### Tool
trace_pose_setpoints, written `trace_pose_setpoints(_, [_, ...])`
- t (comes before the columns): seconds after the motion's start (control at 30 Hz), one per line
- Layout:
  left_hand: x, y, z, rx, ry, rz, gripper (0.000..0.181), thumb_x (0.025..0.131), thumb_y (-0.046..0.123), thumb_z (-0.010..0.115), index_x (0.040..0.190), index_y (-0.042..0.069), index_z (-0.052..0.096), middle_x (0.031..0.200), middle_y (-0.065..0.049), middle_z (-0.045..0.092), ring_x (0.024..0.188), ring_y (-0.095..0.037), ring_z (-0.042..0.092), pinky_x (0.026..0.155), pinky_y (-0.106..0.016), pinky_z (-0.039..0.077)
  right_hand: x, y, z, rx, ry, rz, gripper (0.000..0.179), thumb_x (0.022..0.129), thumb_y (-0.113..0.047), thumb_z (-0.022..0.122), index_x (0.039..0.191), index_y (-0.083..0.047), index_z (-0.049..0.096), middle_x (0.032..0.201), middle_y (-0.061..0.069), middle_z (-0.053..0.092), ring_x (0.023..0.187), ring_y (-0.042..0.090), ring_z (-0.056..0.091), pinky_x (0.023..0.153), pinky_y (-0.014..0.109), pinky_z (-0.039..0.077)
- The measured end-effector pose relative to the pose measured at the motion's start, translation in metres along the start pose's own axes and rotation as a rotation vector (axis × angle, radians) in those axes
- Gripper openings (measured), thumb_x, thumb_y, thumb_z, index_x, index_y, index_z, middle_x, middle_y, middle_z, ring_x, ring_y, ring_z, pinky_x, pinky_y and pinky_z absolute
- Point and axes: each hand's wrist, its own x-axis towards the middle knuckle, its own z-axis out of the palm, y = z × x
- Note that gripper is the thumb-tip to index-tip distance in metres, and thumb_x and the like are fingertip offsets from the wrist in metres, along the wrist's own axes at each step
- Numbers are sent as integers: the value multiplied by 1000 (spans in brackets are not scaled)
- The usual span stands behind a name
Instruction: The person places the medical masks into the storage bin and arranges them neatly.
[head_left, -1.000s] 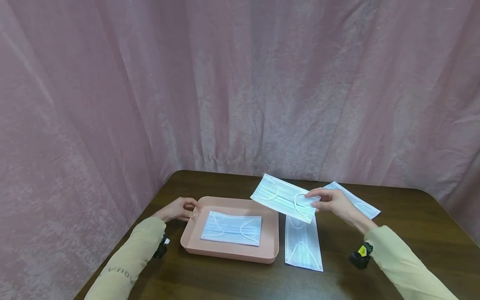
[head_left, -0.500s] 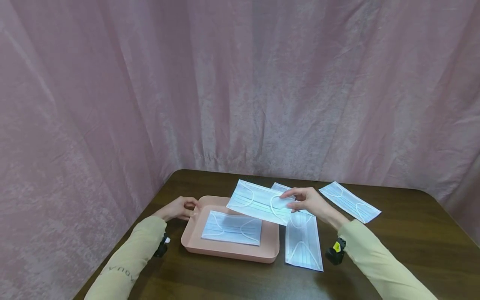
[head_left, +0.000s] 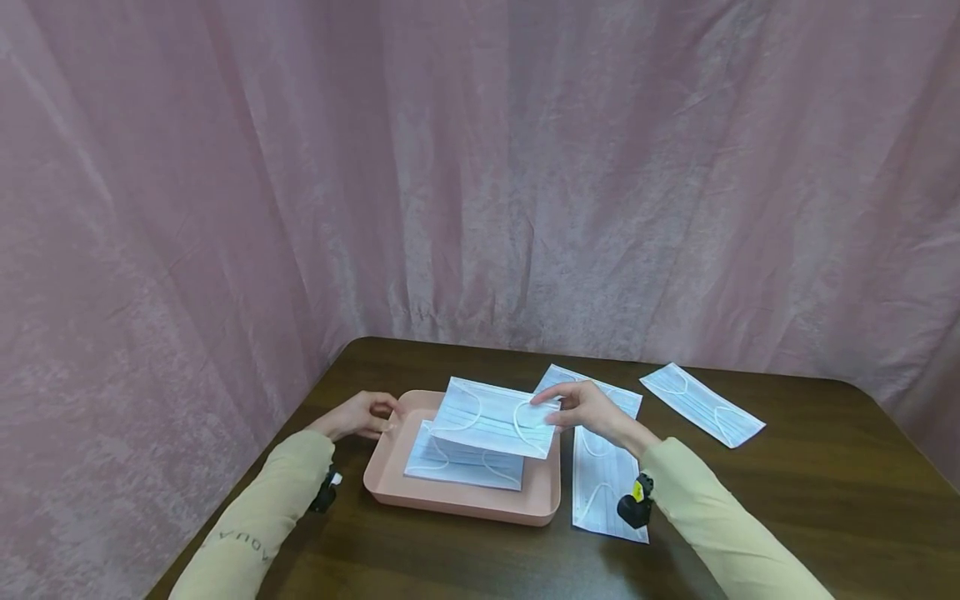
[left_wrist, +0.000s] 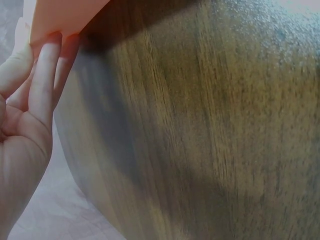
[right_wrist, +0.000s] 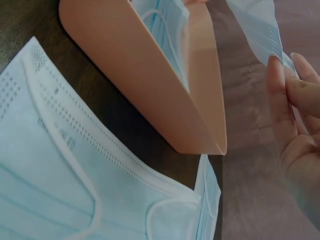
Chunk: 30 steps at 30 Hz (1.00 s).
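My right hand (head_left: pixel 588 410) pinches one end of a light-blue face mask (head_left: pixel 491 417) between thumb and fingers. That mask hangs tilted above the pink tray (head_left: pixel 382 471), overlapping another mask (head_left: pixel 461 475) that lies flat inside it. In the right wrist view the fingertips (right_wrist: pixel 275 62) close on the held mask's edge (right_wrist: pixel 260 30). At the tray's left rim, my left hand (head_left: pixel 360 417) grips the wall, its fingers (left_wrist: pixel 47 70) against the pink side in the left wrist view.
Right of the tray, a mask (head_left: pixel 609 492) lies lengthwise on the dark wooden table (head_left: pixel 787 500). Behind it a second mask (head_left: pixel 626 400) is partly hidden by my right hand. A third mask (head_left: pixel 701 404) lies at the back right. A pink curtain (head_left: pixel 480 183) hangs behind the table.
My right hand has carried the held mask leftward and lower, from beside the tray to over it. The masks at the right have come into fuller view. My left hand stays on the rim.
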Motion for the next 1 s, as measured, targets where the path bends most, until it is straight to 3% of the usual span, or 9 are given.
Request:
trace_pose_setpoints(0.2, [-1, 1, -2, 4, 7, 0, 30, 81, -8, 61, 110, -12, 51, 101, -19, 58, 74, -17, 57, 63, -35, 51, 6, -8, 12, 62, -76, -16, 29, 81, 7, 62, 110, 8, 60, 68, 28, 53, 65, 38, 53, 67, 52, 47])
trace_pose_setpoints(0.3, [-2, 1, -2, 3, 5, 0, 30, 81, -8, 60, 110, -12, 51, 101, -19, 58, 72, -17, 57, 62, -33, 51, 9, -11, 17, 61, -92, -16, 28, 81, 8, 62, 109, 9, 60, 65, 30, 50, 61, 35, 51, 66, 53, 47])
trace_pose_setpoints(0.6, [-2, -1, -1, -19, -10, 8, 30, 81, -8, 61, 109, -12, 50, 100, -17, 59, 71, -15, 57, 60, -31, 51, 21, 6, 29, 22, -115, 0, 27, 79, 4, 66, 107, 2, 64, 62, 16, 53, 59, 18, 51, 65, 40, 51])
trace_pose_setpoints(0.83, [-2, -2, -2, -34, -17, 18, 29, 81, -9, 60, 109, -12, 50, 100, -18, 60, 72, -15, 57, 61, -33, 51, 21, -2, 34, -7, -131, 0, 26, 80, 8, 63, 106, 7, 63, 67, 27, 50, 58, 27, 49, 68, 46, 49])
trace_pose_setpoints(1.0, [-3, -3, -2, -37, -21, 23, 29, 81, -10, 59, 109, -13, 50, 101, -20, 59, 72, -15, 57, 60, -32, 51, 20, -10, 37, -4, -136, -7, 25, 79, 10, 62, 105, 9, 62, 72, 29, 51, 55, 21, 42, 67, 48, 48])
